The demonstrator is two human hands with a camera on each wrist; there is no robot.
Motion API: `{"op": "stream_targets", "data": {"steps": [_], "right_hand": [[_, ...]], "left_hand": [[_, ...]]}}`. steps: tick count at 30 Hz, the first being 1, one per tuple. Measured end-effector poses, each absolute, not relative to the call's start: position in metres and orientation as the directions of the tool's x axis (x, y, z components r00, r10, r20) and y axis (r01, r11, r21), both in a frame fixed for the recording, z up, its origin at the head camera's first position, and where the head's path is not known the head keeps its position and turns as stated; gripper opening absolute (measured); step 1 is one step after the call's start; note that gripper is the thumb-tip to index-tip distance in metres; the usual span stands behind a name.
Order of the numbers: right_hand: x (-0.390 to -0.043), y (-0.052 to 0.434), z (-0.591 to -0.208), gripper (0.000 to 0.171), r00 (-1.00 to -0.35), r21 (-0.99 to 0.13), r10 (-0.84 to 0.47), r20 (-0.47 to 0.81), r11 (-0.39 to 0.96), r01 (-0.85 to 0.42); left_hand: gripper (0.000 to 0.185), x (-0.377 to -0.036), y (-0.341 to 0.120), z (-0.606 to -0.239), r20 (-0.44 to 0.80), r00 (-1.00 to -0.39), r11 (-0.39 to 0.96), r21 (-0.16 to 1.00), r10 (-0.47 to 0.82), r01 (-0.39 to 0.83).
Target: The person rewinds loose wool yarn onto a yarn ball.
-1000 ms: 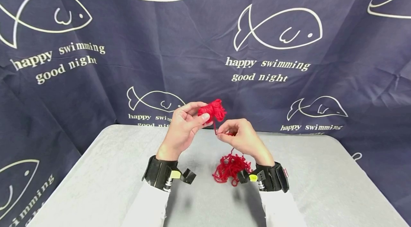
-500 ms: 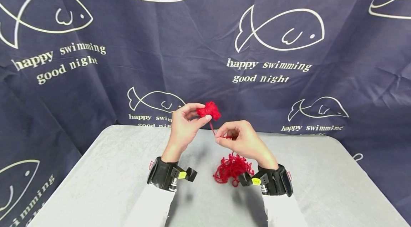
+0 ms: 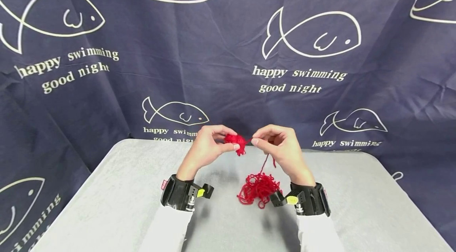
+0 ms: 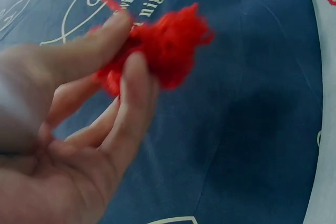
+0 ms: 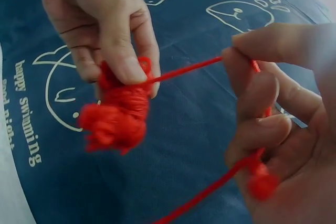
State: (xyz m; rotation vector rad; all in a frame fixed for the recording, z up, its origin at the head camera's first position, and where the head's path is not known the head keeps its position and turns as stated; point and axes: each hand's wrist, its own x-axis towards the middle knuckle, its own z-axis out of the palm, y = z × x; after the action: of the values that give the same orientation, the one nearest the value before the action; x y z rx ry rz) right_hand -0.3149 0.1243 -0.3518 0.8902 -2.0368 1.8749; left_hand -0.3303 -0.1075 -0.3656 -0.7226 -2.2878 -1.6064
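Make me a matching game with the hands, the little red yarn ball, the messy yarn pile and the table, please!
Things:
1. left hand
2. right hand
3. yarn pile
4. table

Matches:
A. grey, with the loose yarn lying on it
B. pinches the small yarn ball
C. loose red tangle lying between the two wrists
D. pinches the single strand leading to the ball

Pairs: 1-B, 2-D, 3-C, 4-A

Both hands were raised close together, the left hand [image 3: 208, 150] and the right hand [image 3: 281, 147] each pinching with curled fingers.
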Motion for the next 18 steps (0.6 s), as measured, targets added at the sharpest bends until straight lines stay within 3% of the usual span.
{"op": "stream_targets", "data": {"steps": [6, 10, 18], "right_hand": [[-0.320, 0.129, -0.354, 0.020, -0.800, -0.810, -0.214, 0.561, -0.340, -0.477], [-0.321, 0.131, -0.356, 0.029, -0.817, -0.753, -0.168, 0.552, -0.520, -0.402], [-0.327, 0.136, -0.361, 0.031, -0.851, -0.691, -0.145, 0.505, -0.659, -0.298]], "left_hand": [[0.024, -0.325, -0.111, -0.363, 0.366, -0.782, 0.265, 0.797, 0.504, 0.543], [0.025, -0.322, -0.112, -0.361, 0.330, -0.698, 0.230, 0.782, 0.636, 0.580], [0.028, -0.311, -0.114, -0.356, 0.359, -0.472, -0.118, 0.877, 0.805, 0.466]]}}
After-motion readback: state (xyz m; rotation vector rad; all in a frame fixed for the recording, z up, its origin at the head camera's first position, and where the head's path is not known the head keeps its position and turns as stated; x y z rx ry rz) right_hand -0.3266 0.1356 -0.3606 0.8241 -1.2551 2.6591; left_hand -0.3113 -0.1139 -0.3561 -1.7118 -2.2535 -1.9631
